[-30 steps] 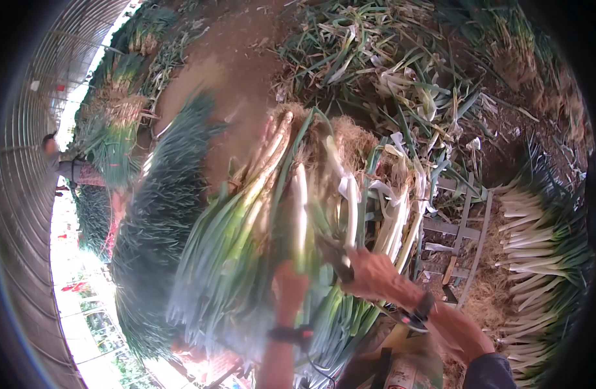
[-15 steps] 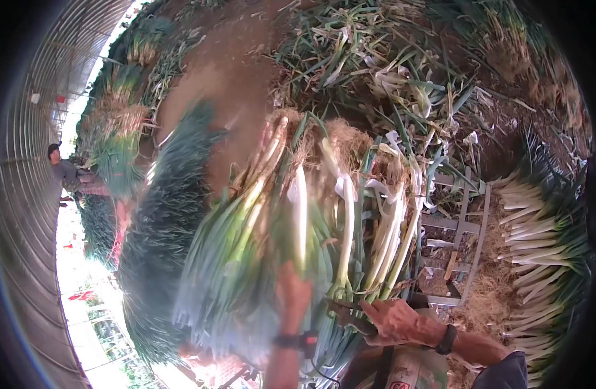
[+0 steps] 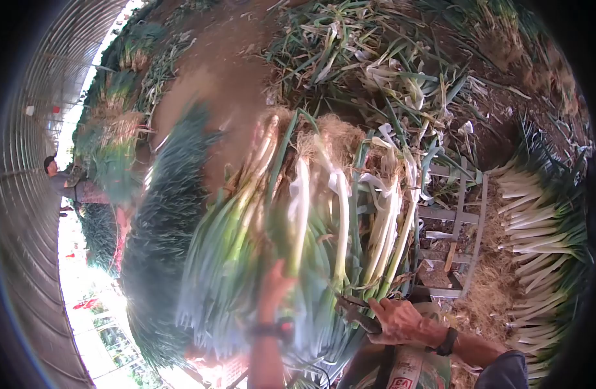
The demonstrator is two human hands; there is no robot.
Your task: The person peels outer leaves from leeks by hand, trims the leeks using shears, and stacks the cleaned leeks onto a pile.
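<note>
Leeks mid-frame seem mid-sorting; right hand clenches dark tool, left hand blurs, grip I can't tell; next wants steadiness.

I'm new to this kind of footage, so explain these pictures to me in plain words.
There is no machine here: the two bare hands belong to a person wearing a head camera, which looks forward and down. Every picture comes from it.

The left hand is blurred; it is at the lower part of a leek, but its grip is unclear. The right hand holds a dark tool, whose exact kind I can't tell.

In front lies a heap of leeks, roots pointing away. At the picture's right, past a metal frame, lies a row of leeks. Another person is at the far left.
</note>
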